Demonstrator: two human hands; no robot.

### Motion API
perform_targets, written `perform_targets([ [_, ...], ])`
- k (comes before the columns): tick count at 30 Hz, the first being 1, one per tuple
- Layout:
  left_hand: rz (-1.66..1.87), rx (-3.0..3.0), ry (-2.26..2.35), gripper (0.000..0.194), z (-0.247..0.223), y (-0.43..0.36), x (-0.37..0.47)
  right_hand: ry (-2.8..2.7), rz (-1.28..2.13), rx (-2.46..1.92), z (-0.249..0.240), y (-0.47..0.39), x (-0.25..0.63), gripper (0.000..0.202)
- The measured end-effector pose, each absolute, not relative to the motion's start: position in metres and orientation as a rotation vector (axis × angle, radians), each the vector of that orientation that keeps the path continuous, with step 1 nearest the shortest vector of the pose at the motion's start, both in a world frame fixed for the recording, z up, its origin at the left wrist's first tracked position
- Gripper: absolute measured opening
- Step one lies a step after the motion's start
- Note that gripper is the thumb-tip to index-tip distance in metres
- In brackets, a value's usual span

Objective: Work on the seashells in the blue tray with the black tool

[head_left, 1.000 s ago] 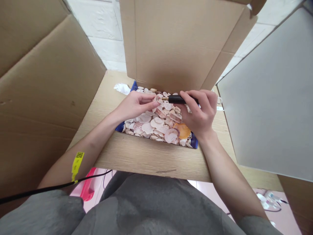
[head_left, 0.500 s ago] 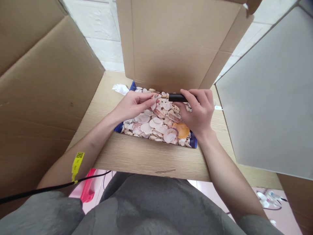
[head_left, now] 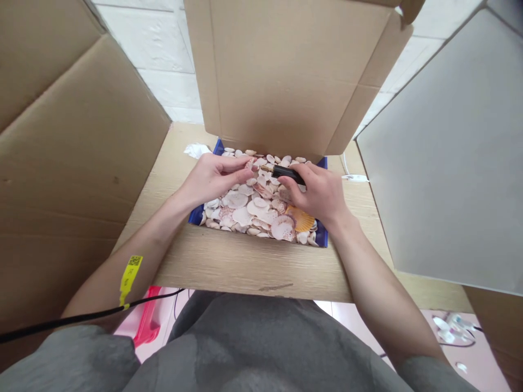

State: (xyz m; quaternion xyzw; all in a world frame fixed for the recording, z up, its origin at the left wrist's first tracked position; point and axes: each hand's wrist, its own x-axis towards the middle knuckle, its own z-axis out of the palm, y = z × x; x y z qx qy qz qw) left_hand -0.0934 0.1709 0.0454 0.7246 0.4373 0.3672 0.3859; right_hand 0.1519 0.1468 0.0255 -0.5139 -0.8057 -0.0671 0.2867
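Between the thumb and fingers of my left hand (head_left: pixel 214 177) is a small pinkish-white seashell (head_left: pixel 250 163), partly covered by the fingertips. My right hand (head_left: pixel 322 193) is wrapped round the black handle of a mini drill (head_left: pixel 286 173). Its brass chuck points left at the shell; whether the thin tip touches it I cannot tell. Both hands are over a shallow blue-edged box (head_left: pixel 196 214) full of loose seashells (head_left: pixel 243 216). Among these lies an orange scallop shell (head_left: pixel 301 219), below my right hand.
The box stands on a wooden table (head_left: pixel 253 267), its raised cardboard lid (head_left: pixel 286 71) behind. Cardboard (head_left: pixel 81 163) walls the left side and a grey panel (head_left: pixel 445 163) the right. Crumpled white tissue (head_left: pixel 196 151) lies back left. A white cable connector (head_left: pixel 355 178) lies at right.
The right hand has tilted the mini drill and brought it slightly left and down. The left hand has turned the shell, so less of it shows. The camera view has shifted slightly.
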Motion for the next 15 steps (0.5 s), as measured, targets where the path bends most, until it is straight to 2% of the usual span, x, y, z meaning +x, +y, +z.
perform_targets([
  [15, 0.944, 1.652, 1.088, 0.040, 0.0441, 0.1702, -0.0908, -2.143, -0.224, -1.334, 0.0249, 0.1485, 0.1520, 0.040],
])
